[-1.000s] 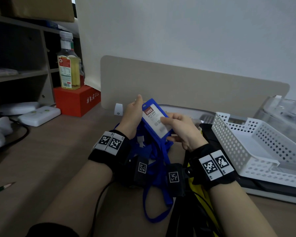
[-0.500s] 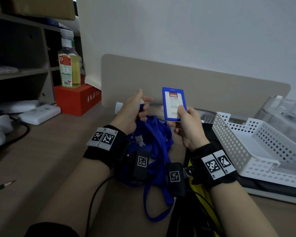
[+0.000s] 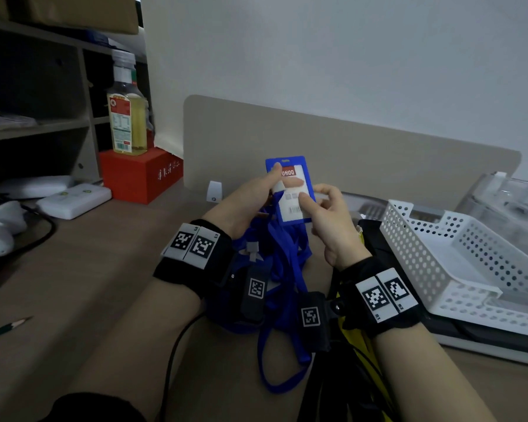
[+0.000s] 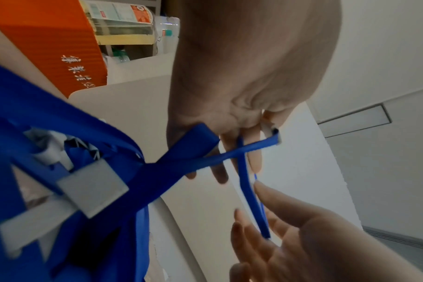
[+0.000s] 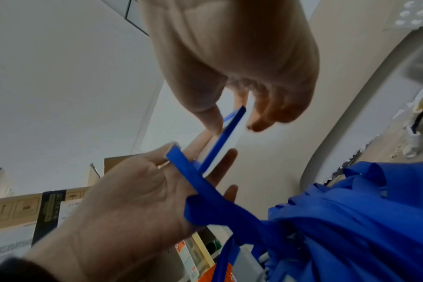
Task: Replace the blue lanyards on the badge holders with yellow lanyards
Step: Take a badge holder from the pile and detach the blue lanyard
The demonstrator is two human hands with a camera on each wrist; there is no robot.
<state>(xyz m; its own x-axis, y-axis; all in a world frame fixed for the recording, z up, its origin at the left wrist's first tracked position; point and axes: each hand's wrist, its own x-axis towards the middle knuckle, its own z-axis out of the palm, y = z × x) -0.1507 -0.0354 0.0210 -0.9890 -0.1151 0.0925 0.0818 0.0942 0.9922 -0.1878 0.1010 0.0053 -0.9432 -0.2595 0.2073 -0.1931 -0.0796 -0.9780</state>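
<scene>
A blue badge holder (image 3: 290, 190) with a white card stands upright above the desk. My right hand (image 3: 320, 205) pinches its lower right part between thumb and fingers; the right wrist view shows the holder's edge (image 5: 227, 137) in that pinch. My left hand (image 3: 256, 190) has its thumb on the holder's top left corner and holds the end of a blue lanyard (image 4: 254, 147) between its fingers. Below the hands hangs a tangle of blue lanyards (image 3: 284, 269). Yellow lanyards (image 3: 360, 354) lie under my right wrist, mostly hidden.
A white perforated basket (image 3: 457, 269) sits at the right on a dark tray. A beige divider panel (image 3: 348, 153) stands behind the hands. At the left are a red box (image 3: 141, 175) with an oil bottle (image 3: 127, 117) on it, white devices (image 3: 73, 196) and a pencil (image 3: 6, 328).
My left hand, which held the lanyard apart from the holder, has come over to it and its thumb now sits on the top corner. The right hand still pinches the holder.
</scene>
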